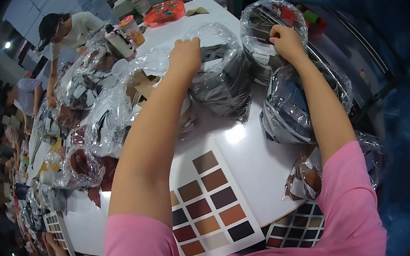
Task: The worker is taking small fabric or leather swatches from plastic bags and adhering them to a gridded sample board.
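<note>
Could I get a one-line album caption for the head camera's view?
Left hand and right hand at separate clear plastic bags, a multicoloured swatch card in the foreground.

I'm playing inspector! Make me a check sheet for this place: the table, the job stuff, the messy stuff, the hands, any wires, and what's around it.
Surface: white table, shiny, with a glare spot; colour-swatch sheet near the person.
Job's things: grey-filled bag, clear plastic, mouth up; round-mouthed bag beside it, to the right.
Clutter: more filled bags on the left, white-and-pink bottle, red plastic bag farther back.
Hands: left hand at the grey-filled bag's rim; right hand at the round-mouthed bag's opening, fingers curled; grips unclear.
Cables: nothing seen.
Surroundings: co-worker in a dark cap, upper left; blue sheeting, right.
</note>
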`<state>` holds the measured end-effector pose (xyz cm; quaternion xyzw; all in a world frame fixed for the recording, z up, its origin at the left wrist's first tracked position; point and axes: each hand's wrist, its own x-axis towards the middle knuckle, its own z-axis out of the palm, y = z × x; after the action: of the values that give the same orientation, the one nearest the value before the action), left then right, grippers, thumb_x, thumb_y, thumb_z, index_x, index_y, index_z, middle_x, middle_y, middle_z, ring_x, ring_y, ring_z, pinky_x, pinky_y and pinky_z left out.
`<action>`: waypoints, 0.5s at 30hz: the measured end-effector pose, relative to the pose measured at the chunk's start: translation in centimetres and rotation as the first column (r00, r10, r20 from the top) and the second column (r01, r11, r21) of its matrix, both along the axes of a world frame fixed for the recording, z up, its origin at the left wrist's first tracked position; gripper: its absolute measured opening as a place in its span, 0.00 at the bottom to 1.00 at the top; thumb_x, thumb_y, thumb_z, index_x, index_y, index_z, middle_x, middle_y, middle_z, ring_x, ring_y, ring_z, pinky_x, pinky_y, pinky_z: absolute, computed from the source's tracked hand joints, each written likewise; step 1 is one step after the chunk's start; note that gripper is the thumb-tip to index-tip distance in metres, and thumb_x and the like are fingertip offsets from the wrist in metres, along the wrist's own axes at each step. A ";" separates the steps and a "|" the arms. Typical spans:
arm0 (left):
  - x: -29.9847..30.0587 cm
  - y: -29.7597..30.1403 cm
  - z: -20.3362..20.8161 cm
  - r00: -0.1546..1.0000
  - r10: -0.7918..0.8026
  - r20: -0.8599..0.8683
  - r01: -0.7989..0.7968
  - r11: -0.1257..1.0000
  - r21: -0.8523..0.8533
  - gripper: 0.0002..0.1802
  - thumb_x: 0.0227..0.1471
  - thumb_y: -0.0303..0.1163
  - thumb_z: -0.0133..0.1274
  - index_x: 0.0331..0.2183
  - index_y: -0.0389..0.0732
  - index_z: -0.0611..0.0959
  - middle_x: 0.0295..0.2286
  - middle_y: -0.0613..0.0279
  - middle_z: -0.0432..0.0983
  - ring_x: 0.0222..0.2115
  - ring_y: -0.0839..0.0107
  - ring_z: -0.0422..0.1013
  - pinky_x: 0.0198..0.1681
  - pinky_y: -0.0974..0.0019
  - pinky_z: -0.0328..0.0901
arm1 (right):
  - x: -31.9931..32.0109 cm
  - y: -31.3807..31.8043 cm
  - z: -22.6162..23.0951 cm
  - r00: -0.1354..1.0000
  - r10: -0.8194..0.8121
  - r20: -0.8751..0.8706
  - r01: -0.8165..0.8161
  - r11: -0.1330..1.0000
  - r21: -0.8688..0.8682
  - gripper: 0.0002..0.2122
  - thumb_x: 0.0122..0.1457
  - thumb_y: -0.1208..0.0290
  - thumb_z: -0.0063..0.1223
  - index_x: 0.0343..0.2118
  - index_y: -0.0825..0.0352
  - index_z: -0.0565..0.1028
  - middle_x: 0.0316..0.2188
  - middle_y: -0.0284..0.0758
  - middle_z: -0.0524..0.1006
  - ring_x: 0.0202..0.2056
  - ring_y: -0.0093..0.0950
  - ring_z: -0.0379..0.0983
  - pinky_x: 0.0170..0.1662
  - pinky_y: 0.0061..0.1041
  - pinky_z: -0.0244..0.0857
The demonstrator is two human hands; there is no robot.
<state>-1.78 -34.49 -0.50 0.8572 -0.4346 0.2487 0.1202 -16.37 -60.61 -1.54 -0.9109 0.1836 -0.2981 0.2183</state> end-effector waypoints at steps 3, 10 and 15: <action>-0.5 -0.7 0.0 0.983 0.135 -0.123 -0.107 0.971 0.212 0.17 0.46 0.24 0.52 0.42 0.41 0.74 0.32 0.47 0.76 0.39 0.49 0.72 0.40 0.52 0.66 | -0.4 -0.5 -0.2 0.980 -0.054 0.189 0.058 0.998 -0.016 0.04 0.48 0.74 0.57 0.25 0.67 0.74 0.25 0.42 0.77 0.32 0.42 0.74 0.36 0.39 0.64; -3.7 3.5 4.3 0.936 -0.191 -0.294 0.054 0.907 -0.418 0.12 0.46 0.19 0.49 0.36 0.37 0.75 0.32 0.45 0.77 0.35 0.46 0.73 0.39 0.53 0.67 | -0.1 -1.5 -0.3 0.791 -0.098 0.604 -0.032 0.979 0.200 0.16 0.49 0.82 0.49 0.43 0.67 0.76 0.28 0.38 0.77 0.31 0.29 0.74 0.36 0.26 0.67; -7.3 10.6 7.0 0.930 -0.366 -0.030 0.325 0.860 -0.393 0.19 0.41 0.12 0.46 0.37 0.38 0.81 0.34 0.51 0.78 0.37 0.54 0.74 0.42 0.60 0.67 | -1.6 -5.1 6.1 0.825 0.064 0.561 -0.191 0.967 0.171 0.10 0.54 0.70 0.52 0.39 0.66 0.75 0.25 0.29 0.75 0.24 0.16 0.69 0.27 0.16 0.60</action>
<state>-9.06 -23.86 6.46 0.7371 -0.5177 0.2579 0.3495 -18.00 -65.73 4.56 -0.7669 0.0832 -0.5101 0.3805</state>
